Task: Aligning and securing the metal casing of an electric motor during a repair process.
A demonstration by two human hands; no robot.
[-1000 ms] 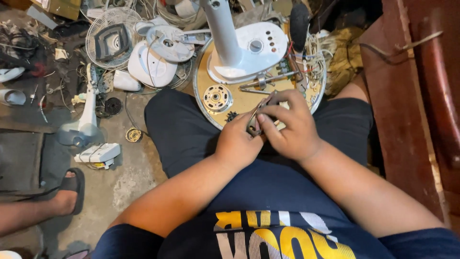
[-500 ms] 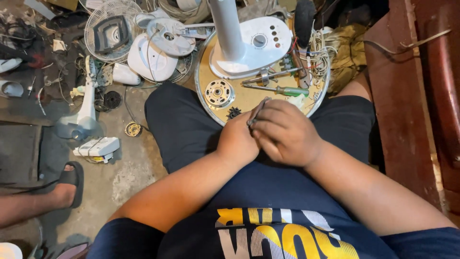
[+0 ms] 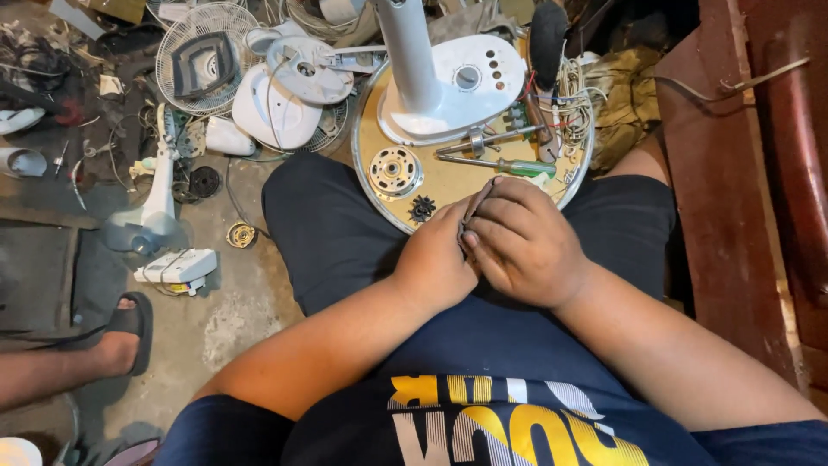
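Observation:
My left hand point(image 3: 435, 263) and my right hand point(image 3: 522, 242) are pressed together over my lap, both closed on a small dark strip-like part point(image 3: 477, 200) that pokes out between the fingers; most of it is hidden. Just beyond them lies a round tan tray point(image 3: 448, 181) across my knees. On the tray stand a white fan base with its pole point(image 3: 448, 82), a round metal motor part point(image 3: 395, 171), a small black gear point(image 3: 422, 209) and a green-handled screwdriver point(image 3: 500, 164).
White fan housings point(image 3: 276, 103) and a wire fan guard point(image 3: 203, 56) lie on the concrete floor to the left, with a white plug box point(image 3: 177, 266). Another person's sandalled foot point(image 3: 112, 341) rests at lower left. A dark red wooden frame point(image 3: 742, 173) stands at my right.
Both hands have closed more tightly over the small part and drawn slightly toward my body. The view has shifted a little; the tray items have stayed put.

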